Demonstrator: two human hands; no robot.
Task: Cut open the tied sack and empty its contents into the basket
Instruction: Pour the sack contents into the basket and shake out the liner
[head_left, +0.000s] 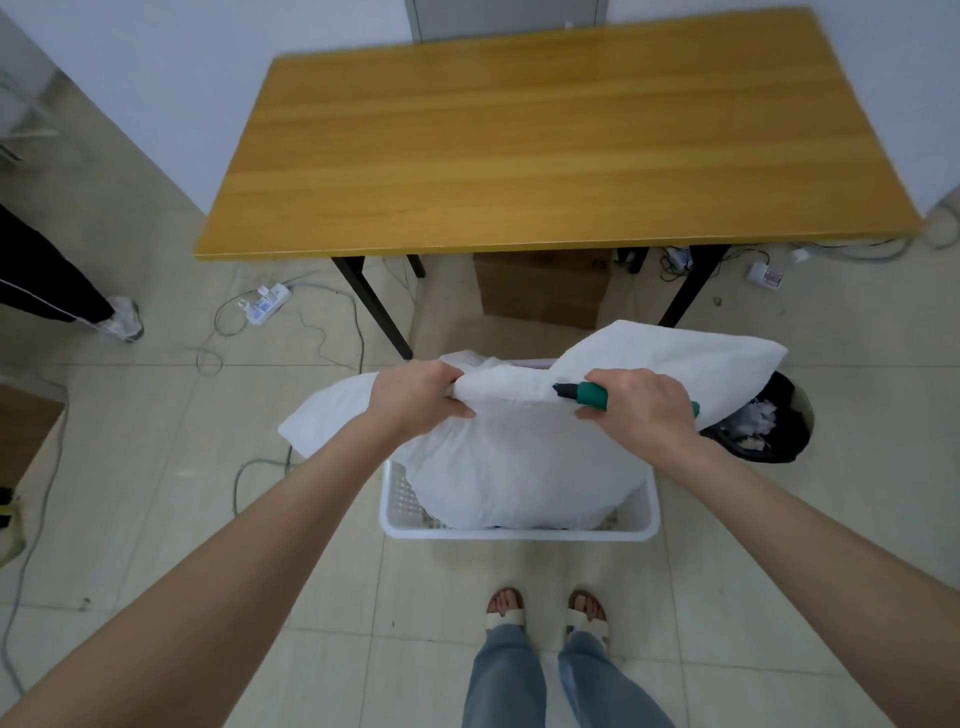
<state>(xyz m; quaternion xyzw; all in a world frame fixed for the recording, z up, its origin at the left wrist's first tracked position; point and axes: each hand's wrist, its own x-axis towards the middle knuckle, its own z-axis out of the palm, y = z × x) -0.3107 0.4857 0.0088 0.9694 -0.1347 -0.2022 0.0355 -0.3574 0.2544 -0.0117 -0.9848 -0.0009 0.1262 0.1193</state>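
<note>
Over the white basket (519, 532), grips a bunched fold of the white sack (519, 457) in the curled left hand (415, 397) and clasps a green-handled cutter (584, 393) in the right hand (641, 410), dark tip lying on the cloth. Rests the sack's bulk in the basket on the tiled floor (156, 441), black bin (795, 447) just beside, wooden bench (545, 145) beyond.

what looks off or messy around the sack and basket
Nothing looks spilled. The sack overhangs the basket on both sides, and the right hand holds a green-handled cutter, its tip lying against the fabric.
</note>
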